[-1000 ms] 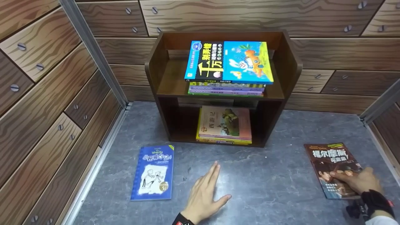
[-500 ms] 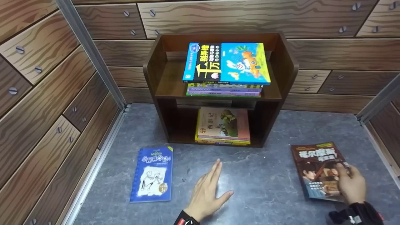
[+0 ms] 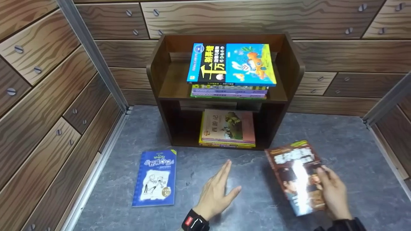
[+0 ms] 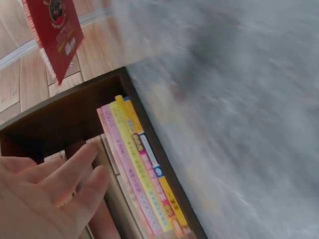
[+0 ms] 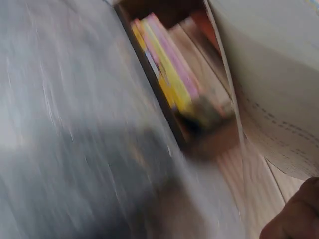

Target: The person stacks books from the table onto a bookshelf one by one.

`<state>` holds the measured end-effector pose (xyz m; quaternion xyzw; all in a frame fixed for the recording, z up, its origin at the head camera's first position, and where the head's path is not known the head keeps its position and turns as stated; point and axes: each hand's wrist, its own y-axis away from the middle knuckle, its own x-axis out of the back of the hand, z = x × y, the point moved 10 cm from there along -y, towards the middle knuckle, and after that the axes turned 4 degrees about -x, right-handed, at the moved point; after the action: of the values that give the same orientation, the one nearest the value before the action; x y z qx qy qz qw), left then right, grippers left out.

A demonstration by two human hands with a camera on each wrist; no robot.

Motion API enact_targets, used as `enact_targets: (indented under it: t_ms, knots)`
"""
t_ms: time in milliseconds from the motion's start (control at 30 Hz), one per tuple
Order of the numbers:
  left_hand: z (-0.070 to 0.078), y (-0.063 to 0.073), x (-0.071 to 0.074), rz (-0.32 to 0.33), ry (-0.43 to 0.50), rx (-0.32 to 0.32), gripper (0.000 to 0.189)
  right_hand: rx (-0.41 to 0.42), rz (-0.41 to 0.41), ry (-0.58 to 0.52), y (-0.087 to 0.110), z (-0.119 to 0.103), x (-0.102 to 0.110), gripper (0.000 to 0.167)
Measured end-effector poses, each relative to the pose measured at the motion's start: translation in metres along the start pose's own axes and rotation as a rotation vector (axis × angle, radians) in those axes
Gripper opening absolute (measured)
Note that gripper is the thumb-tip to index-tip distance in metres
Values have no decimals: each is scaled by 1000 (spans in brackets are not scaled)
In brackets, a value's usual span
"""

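My right hand (image 3: 334, 192) grips a brown paperback book (image 3: 285, 160) by its right edge, thumb on the cover. The book is tilted and off the floor, with glare across its front. Its red back cover (image 4: 57, 37) shows in the left wrist view, and its pages (image 5: 279, 89) fill the right of the right wrist view. My left hand (image 3: 216, 192) is over the floor with straight fingers and thumb spread, holding nothing. Left of it, a blue book (image 3: 155, 179) lies flat on the floor.
A dark brown two-tier bookshelf (image 3: 293, 73) stands against the wood-patterned wall (image 3: 224, 16). A stack topped by a bright blue book (image 3: 240, 64) sits on its upper shelf. More stacked books (image 3: 228, 126) lie on the lower shelf. Grey marbled floor (image 3: 250, 211) extends in front.
My right hand has taken hold of the brown book, raised it off the floor and carried it left toward the bookshelf. The left hand has hardly moved.
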<state>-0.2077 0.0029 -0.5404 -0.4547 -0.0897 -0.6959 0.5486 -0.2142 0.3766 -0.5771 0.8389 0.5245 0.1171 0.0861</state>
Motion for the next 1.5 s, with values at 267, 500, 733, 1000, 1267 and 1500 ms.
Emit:
enact_targets:
  t_ms: [267, 500, 733, 1000, 1267, 1500]
  knots:
    - [-19, -18, -3, -70, 371, 227, 71, 114, -171, -52, 35, -15, -65, 23]
    - [-35, -28, -1, -41, 666, 348, 61, 120, -294, -37, 59, -17, -113, 19]
    - [-39, -28, 6, 43, 945, 313, 49, 131, -393, 26, 70, -17, -138, 28]
    - [-28, -26, 13, -26, 999, 214, 54, 215, -385, 156, 70, -27, -142, 27]
    - [-15, -26, 37, 104, 1065, 196, 45, 506, -272, 198, 80, -59, -135, 36]
    - [-2, -31, 73, 260, 1082, 154, 42, 711, -191, 201, 102, -92, -126, 52]
